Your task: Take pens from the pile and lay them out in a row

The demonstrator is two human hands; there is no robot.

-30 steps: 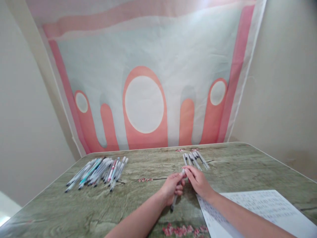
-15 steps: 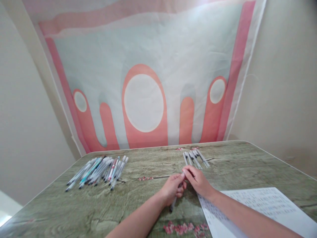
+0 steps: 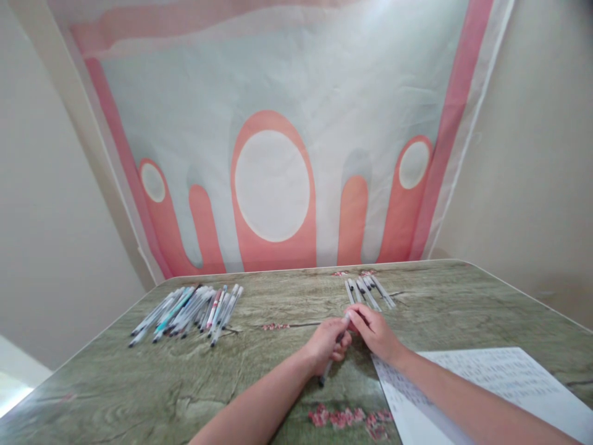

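My left hand (image 3: 330,343) is wrapped around the barrel of a pen (image 3: 325,373), whose dark end points down toward me. The fingers of my right hand (image 3: 373,332) pinch the upper end of this same pen, touching my left fingertips. Much of the pen is hidden by my fingers, so I cannot tell whether its cap is on. Just beyond my hands lies a small row of clear pens (image 3: 368,292) with dark parts. Beneath my right forearm is a sheet of paper (image 3: 491,371) covered in lines of writing.
To the left, a loose pile of pens (image 3: 189,312) spreads over the wood-patterned table (image 3: 152,389), mostly clear with a few coloured ones. A pink and grey cloth (image 3: 273,74) hangs behind the table's far edge. Plain walls stand on both sides.
The camera view has shifted slightly. Both hands keep their hold on the pen, with little change in their pose. The piles and the paper lie as before.
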